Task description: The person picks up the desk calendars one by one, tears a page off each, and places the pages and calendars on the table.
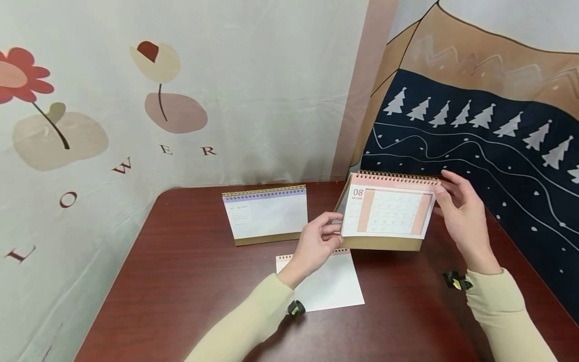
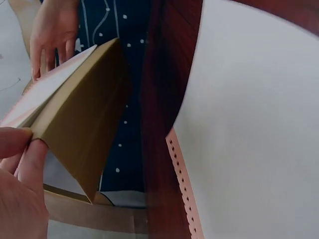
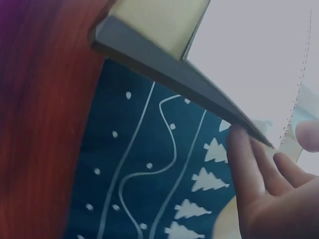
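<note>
A pink-topped desk calendar (image 1: pixel 391 213) with a spiral binding and brown card stand shows its 08 page, tilted close over the table. My left hand (image 1: pixel 318 241) pinches its lower left edge; in the left wrist view the thumb and fingers grip the page and card stand (image 2: pixel 84 109). At the upper right corner is my right hand (image 1: pixel 463 216), thumb in front and fingers at the side edge. In the right wrist view its fingers (image 3: pixel 246 164) lie fairly straight against the calendar's edge, with the thumb apart. Below the left hand lies a loose white sheet (image 1: pixel 332 286) with a punched pink edge.
A second desk calendar (image 1: pixel 271 213) with a purple top strip stands to the left on the dark red table (image 1: pixel 190 281). Behind the table hangs a pale printed cloth (image 1: pixel 271 100), with a dark blue tree-patterned cloth (image 1: pixel 511 166) at the right.
</note>
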A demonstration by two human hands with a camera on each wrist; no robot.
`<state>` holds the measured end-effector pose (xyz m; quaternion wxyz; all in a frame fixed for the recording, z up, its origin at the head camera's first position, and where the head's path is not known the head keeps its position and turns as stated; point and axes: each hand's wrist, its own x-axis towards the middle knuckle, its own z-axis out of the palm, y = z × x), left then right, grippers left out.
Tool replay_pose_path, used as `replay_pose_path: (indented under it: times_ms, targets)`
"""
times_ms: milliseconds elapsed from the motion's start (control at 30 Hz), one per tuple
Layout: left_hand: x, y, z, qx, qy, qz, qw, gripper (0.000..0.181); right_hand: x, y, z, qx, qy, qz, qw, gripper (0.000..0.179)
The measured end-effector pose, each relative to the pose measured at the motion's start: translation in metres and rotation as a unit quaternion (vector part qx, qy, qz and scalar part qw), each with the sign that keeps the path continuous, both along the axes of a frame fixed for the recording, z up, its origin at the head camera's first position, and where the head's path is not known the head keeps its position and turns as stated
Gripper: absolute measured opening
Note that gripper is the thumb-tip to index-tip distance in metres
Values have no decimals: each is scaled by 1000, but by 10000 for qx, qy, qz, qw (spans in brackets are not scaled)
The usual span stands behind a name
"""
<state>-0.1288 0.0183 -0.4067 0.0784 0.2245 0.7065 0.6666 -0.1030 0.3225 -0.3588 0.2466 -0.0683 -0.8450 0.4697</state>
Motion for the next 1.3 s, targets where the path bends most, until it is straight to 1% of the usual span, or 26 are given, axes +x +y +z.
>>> replay_pose_path:
  times_ms: [133,200,267,333,467,567,633,767,833,1100,1300]
  targets:
    - [3,0,3,200,-386,60,9990,44,6,-10,3,543,270,-397,9974,49]
    - [4,0,4,329,-501,71,9982,44,9,-16,4,668,461,-476,9956,48]
    - [5,0,6,416,-591,81,9974,45,12,-21,5,760,732,-429,9935,47]
    - [6,0,7,466,-644,97,9968,45,13,-26,4,936,1068,-342,9893,46]
    - [6,0,8,529,-743,112,9958,45,14,-36,1,1336,1819,-59,9742,44]
    - [7,0,8,615,-844,89,9945,45,14,-42,-3,1605,2111,239,9639,42]
    - [6,0,9,645,-908,79,9937,46,14,-46,-6,1771,2169,395,9592,47]
    - [7,0,10,662,-970,60,9931,47,14,-55,-10,2127,2255,641,9486,68]
    - [7,0,10,660,-968,58,9931,47,15,-60,-12,2351,2230,757,9430,75]
    - [7,0,9,618,-924,56,9938,47,17,-72,-18,3123,1899,1203,9230,84]
    - [7,0,8,551,-919,58,9942,47,15,-78,-25,3560,1593,1415,9099,89]
